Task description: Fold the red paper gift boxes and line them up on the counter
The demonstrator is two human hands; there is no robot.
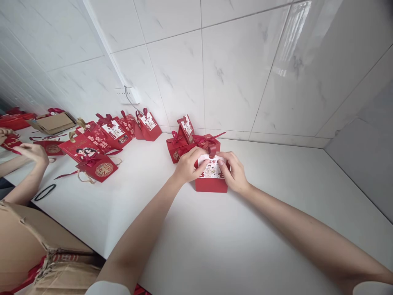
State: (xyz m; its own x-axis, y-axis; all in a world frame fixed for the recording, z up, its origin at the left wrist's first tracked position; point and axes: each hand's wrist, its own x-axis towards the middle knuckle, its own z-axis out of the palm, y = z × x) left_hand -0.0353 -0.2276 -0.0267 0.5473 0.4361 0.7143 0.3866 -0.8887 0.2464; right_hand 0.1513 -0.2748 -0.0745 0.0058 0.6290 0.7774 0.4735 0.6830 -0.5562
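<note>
A red gift box (pixel 211 185) stands on the white table, with a white printed flap showing a cartoon couple and a dark red ribbon (pixel 212 150) looped at its top. My left hand (pixel 192 164) grips the flap's left edge, thumb on the front. On the opposite side my right hand (pixel 235 171) holds the flap the same way, its thumb near the picture. The fingers behind the box are hidden. Just behind it, close to the wall, sit several finished-looking red boxes (pixel 173 143) with ribbon bows, partly covered by my left hand.
More red boxes and bags (pixel 112 131) stand along the wall at left, below a socket (pixel 128 95). Another person's hand (pixel 35 153) is at the far left. A black ring (pixel 45 192) lies by the table edge. An open cardboard carton (pixel 27 229) stands at lower left.
</note>
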